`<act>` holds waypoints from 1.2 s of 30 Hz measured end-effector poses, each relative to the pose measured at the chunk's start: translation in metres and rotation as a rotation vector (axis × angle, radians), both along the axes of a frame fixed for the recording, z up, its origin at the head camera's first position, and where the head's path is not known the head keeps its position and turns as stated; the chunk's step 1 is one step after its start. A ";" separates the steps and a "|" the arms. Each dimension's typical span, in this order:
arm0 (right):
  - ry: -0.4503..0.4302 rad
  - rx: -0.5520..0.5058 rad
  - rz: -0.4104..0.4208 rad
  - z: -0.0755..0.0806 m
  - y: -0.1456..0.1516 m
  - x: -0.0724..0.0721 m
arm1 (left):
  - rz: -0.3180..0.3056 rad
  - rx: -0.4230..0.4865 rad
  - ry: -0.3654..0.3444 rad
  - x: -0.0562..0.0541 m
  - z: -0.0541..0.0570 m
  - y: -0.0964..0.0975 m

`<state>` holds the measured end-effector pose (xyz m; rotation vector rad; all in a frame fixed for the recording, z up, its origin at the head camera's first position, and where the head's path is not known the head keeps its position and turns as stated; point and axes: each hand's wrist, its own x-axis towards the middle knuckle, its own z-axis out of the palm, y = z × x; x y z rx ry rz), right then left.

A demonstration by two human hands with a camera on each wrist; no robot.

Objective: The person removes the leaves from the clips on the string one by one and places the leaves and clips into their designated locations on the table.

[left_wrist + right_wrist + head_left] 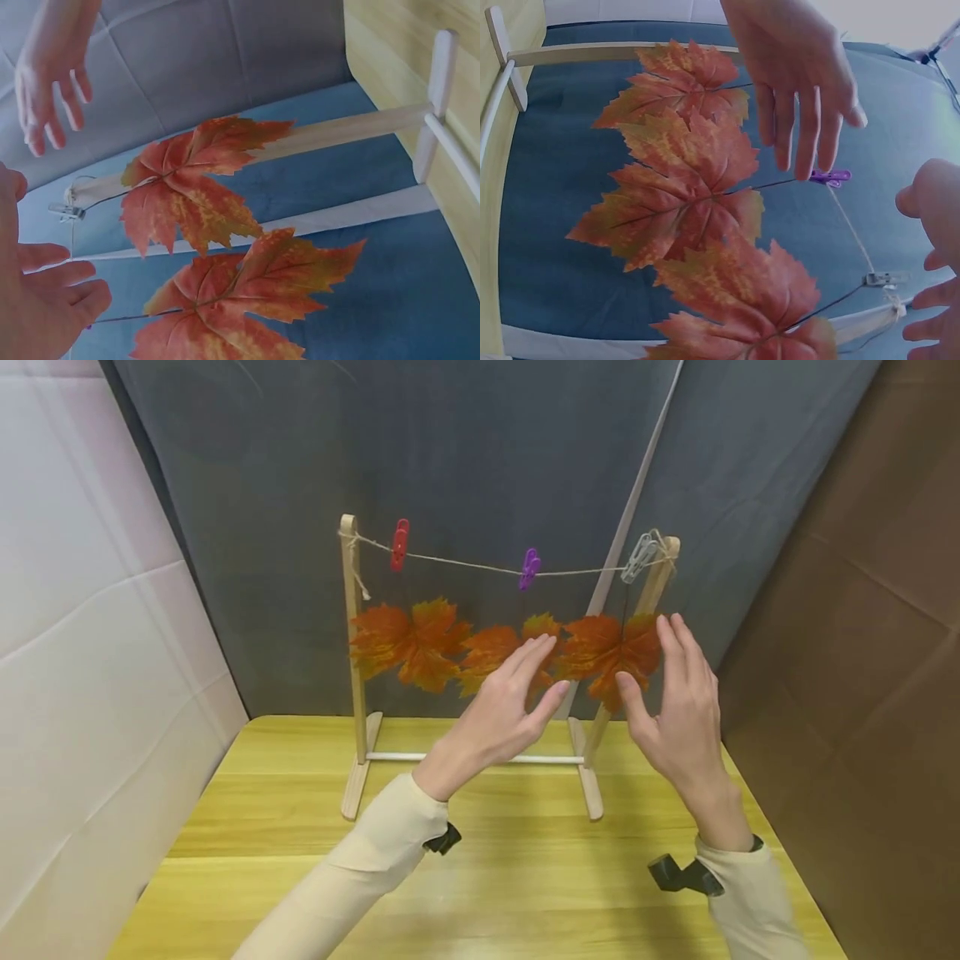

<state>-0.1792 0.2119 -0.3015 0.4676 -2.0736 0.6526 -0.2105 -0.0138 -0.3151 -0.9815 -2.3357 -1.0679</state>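
Observation:
Three orange artificial leaves hang by their stems from a string (465, 562) on a wooden stand. A red clothespin (401, 545) holds the left leaf (412, 643). From a purple clothespin (529, 568) hangs the middle leaf (487, 652), and from a grey clothespin (640, 558) the right leaf (600, 652). My left hand (498, 710), fingers extended, is in front of the middle leaf and overlaps it in the head view. Beside the right leaf is my right hand (678, 718), its fingers straight and its thumb apart. Neither palm holds anything; the right wrist view shows the left hand's fingers (807, 124) near the purple clothespin.
The stand's wooden posts (352, 693) rise from two feet (588, 789) joined by a white rod (401, 757) on the wood-grain table (487, 877). A dark cloth (465, 443) hangs behind, with a white panel (97, 610) at left and a brown one (847, 677) at right.

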 end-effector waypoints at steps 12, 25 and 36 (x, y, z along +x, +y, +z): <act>0.024 0.049 0.001 0.028 -0.005 -0.010 | -0.011 -0.004 -0.033 -0.026 0.007 0.023; 0.018 0.115 0.041 0.061 -0.008 -0.025 | 0.007 0.008 -0.064 -0.048 0.015 0.042; -0.063 0.111 0.047 0.083 -0.001 -0.054 | 0.039 0.019 -0.113 -0.070 0.030 0.063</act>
